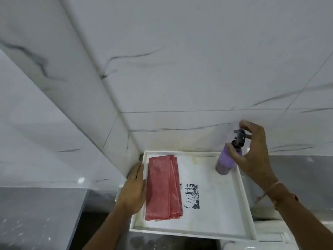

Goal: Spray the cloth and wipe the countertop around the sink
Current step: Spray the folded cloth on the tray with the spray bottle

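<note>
The fingers of the right hand [252,152] curl around the dark sprayer head of the purple spray bottle [226,162], which stands at the far right corner of the white tray [246,201]; whether they already grip it, I cannot tell. The left hand [134,192] lies flat and open on the tray's left edge, touching the folded red cloth [162,188]. A loose hold on the narrow head could tip the bottle, and spray aimed badly would wet the tray.

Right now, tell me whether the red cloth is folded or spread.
Folded: the red cloth lies in the white tray as a narrow strip with stacked layers along its right edge.
</note>
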### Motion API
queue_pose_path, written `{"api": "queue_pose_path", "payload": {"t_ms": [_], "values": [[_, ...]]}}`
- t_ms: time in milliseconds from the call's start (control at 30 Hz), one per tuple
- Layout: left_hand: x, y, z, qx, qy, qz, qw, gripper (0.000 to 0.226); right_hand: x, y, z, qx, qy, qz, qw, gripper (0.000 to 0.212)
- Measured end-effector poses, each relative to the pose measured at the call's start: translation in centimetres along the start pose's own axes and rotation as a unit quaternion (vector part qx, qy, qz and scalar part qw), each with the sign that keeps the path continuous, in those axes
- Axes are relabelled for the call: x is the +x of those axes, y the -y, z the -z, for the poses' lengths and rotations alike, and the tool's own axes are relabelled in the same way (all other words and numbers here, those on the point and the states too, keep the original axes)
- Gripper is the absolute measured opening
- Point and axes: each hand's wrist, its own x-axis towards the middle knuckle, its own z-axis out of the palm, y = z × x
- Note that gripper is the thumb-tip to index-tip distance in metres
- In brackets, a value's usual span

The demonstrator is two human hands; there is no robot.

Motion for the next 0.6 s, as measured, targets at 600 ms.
{"api": "queue_pose_path", "payload": {"t_ms": [600], "values": [[-2.0, 1.4, -4.2, -0.059, -0.018, 0.075, 0.995, 0.073, -1.7, -2.9, -6.4, 0.058, -0.161, -0.07, 0.983, 0.067]]}}
